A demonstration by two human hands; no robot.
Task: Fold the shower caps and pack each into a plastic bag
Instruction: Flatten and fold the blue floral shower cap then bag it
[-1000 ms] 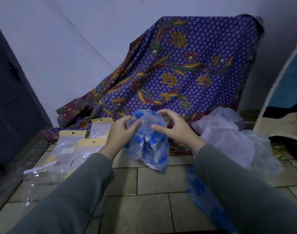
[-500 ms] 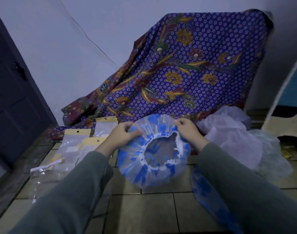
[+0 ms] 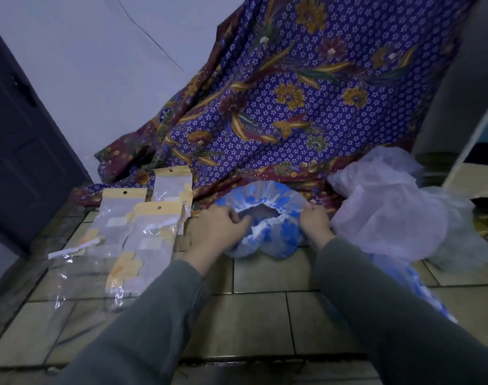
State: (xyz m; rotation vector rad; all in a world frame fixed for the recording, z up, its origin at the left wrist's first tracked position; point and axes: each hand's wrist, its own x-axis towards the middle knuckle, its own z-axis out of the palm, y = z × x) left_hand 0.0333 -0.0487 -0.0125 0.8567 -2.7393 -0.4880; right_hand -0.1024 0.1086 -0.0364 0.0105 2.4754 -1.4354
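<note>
Shower cap (image 3: 268,237) spans between hands: left hand (image 3: 219,227) and right hand (image 3: 314,221) pinch opposite rim sides (opening up), equally near.

Second blue cap (image 3: 412,290) partly hidden behind right sleeve (image 3: 390,307)

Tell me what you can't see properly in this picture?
Head view only:
- The blue shower cap: its underside lies against the tiled floor; the left hand and right hand cover its side edges.
- The plastic bags: whether anything is inside, glare hides it.
- The pale heap: how many caps, too crumpled.
</note>
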